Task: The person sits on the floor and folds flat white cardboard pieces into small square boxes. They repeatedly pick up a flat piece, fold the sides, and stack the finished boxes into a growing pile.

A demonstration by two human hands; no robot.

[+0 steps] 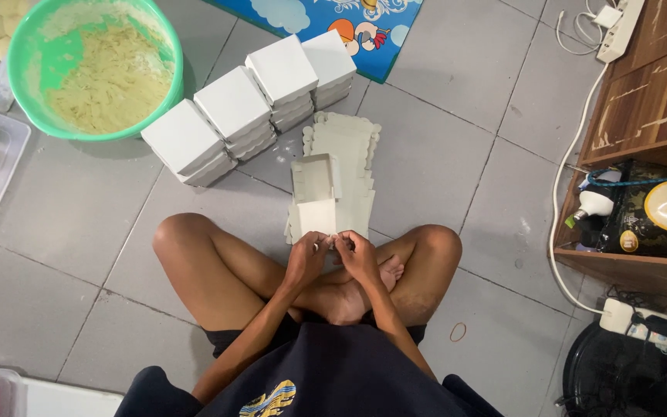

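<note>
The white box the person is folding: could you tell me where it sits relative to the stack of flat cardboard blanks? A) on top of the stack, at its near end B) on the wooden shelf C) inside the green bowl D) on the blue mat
A, since the half-folded white box, held at its near edge by the left hand and right hand, stands over the stack of flat blanks on the floor, far from the green bowl.
</note>
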